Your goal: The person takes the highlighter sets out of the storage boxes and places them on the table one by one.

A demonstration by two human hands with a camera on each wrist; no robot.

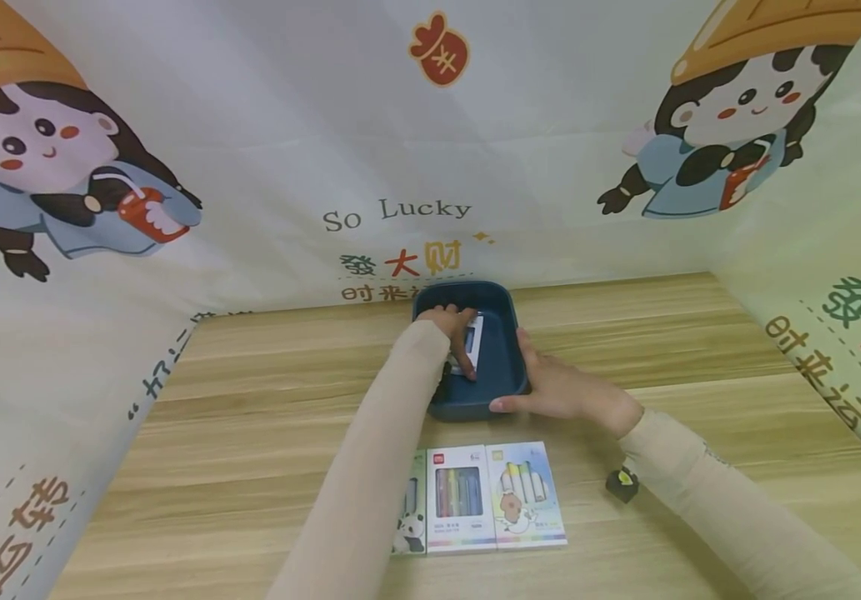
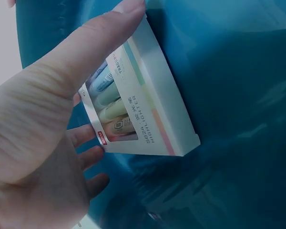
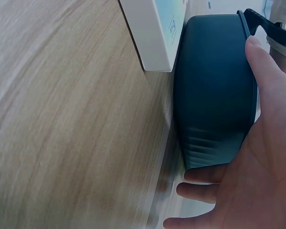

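Inside a dark blue bin (image 1: 503, 354), my left hand (image 1: 445, 325) holds a white box of highlighters (image 2: 150, 90) between thumb and fingers. Pastel pens show through the box's window, and the box stands tilted against the bin's blue inner surface in the left wrist view. My right hand (image 1: 565, 389) rests against the bin's near right corner. Its thumb lies by the near rim, while its straight fingers (image 3: 200, 192) reach along the outer side wall.
Nearer me lie a pen box with a window (image 1: 463, 500), a box with a drawn duck (image 1: 528, 496) and a panda box (image 1: 411, 525), partly hidden by my left sleeve. A printed cloth (image 1: 550, 167) walls off the wooden table (image 1: 250, 433) at back and sides.
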